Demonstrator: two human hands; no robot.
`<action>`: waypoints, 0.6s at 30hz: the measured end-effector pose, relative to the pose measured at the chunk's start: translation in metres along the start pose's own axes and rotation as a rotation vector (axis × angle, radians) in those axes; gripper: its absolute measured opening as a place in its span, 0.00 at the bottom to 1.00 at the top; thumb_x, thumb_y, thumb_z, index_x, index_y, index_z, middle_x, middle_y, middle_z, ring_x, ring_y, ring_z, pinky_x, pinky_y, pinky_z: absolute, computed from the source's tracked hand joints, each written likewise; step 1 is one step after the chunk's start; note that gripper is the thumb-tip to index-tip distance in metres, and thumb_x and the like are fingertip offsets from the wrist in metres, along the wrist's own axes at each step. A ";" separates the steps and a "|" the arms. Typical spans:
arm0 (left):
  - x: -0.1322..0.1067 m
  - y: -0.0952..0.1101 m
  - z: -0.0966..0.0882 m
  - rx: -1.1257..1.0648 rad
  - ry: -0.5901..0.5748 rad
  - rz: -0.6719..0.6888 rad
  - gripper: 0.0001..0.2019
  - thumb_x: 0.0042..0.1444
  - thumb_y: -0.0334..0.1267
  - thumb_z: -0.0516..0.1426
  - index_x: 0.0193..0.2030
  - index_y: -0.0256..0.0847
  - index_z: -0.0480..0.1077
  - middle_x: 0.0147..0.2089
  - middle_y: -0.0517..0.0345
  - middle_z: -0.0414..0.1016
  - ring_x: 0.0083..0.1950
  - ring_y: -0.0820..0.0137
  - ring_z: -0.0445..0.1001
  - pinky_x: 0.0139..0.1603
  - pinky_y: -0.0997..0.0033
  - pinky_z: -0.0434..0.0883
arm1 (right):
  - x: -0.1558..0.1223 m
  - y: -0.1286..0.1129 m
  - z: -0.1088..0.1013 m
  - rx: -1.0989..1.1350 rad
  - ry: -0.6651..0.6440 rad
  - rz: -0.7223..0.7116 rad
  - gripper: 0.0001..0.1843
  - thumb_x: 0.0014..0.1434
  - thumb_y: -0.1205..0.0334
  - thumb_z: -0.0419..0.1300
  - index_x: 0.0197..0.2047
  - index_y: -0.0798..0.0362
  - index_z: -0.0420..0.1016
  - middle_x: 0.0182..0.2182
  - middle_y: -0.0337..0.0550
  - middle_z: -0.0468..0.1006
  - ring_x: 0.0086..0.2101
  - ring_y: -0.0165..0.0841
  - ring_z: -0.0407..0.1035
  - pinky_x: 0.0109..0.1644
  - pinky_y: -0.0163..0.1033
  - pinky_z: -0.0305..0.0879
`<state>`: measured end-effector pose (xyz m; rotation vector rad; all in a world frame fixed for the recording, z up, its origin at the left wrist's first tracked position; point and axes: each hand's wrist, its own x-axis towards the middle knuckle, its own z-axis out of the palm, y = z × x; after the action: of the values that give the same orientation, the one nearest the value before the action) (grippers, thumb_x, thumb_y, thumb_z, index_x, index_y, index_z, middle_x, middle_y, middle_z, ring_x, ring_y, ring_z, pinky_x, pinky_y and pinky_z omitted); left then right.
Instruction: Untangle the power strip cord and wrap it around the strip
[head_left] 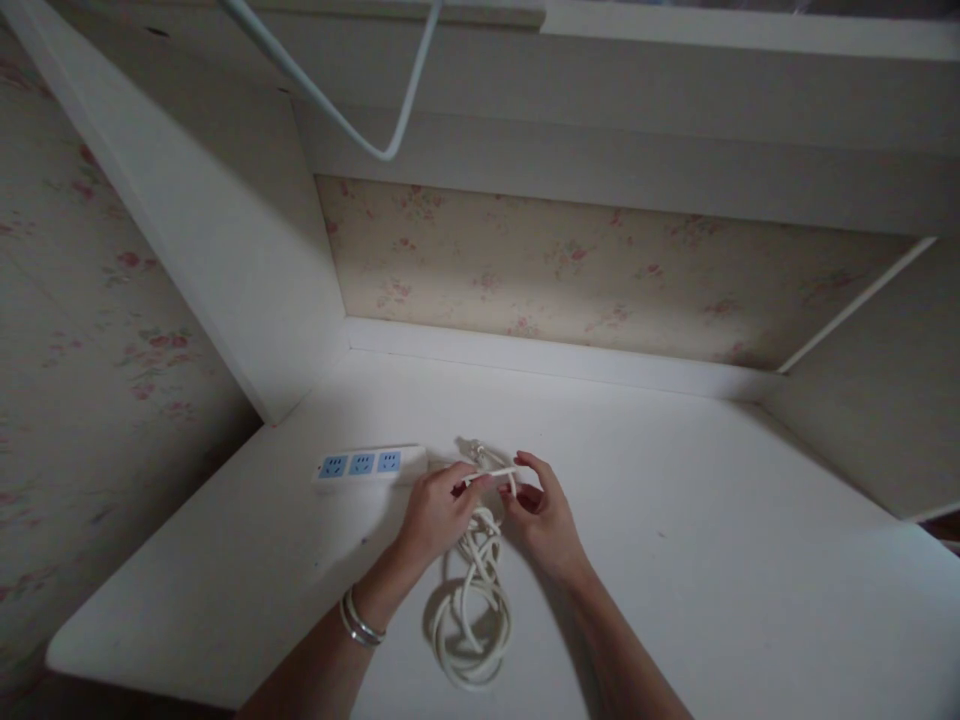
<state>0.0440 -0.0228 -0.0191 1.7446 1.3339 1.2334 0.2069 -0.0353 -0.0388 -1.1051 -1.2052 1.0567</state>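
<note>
A white power strip [367, 464] with three blue sockets lies on the white desk [712, 520]. Its white cord [472, 610] is coiled in loops in front of me. My left hand [435, 515] pinches the cord at the top of the coil, fingers closed on it. Facing it from the right, my right hand [544, 520] also grips the cord, fingers curled round a strand. Silver bangles [360, 622] circle my left wrist. The plug end looks to lie just behind my fingers, partly hidden.
The desk sits in an alcove with white side panels [247, 260] and a shelf above. Floral wallpaper [585, 270] covers the back wall. A white cable [352, 120] hangs from the top. The desk's left front edge [112, 640] drops off to the floor.
</note>
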 end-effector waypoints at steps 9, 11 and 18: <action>0.008 -0.007 -0.003 0.030 0.185 -0.289 0.20 0.63 0.53 0.44 0.27 0.43 0.63 0.16 0.62 0.69 0.20 0.69 0.69 0.26 0.72 0.61 | 0.001 -0.011 -0.008 0.530 -0.140 0.251 0.36 0.38 0.73 0.70 0.52 0.46 0.72 0.48 0.45 0.77 0.40 0.33 0.75 0.45 0.37 0.69; 0.011 -0.009 -0.005 -0.015 0.196 -0.351 0.21 0.63 0.53 0.42 0.27 0.43 0.63 0.15 0.61 0.69 0.20 0.68 0.70 0.27 0.71 0.62 | 0.003 -0.009 -0.013 0.575 -0.109 0.262 0.29 0.36 0.76 0.70 0.44 0.48 0.77 0.38 0.41 0.81 0.34 0.30 0.75 0.41 0.34 0.70; 0.016 -0.015 -0.003 -0.137 0.163 -0.374 0.19 0.62 0.52 0.44 0.28 0.42 0.62 0.16 0.62 0.68 0.20 0.69 0.68 0.24 0.72 0.61 | 0.013 -0.001 -0.026 0.720 0.153 0.188 0.27 0.39 0.75 0.71 0.44 0.46 0.77 0.34 0.33 0.80 0.35 0.25 0.74 0.50 0.33 0.69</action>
<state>0.0368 -0.0038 -0.0262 1.2499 1.5455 1.2357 0.2339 -0.0241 -0.0366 -0.7141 -0.5214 1.3741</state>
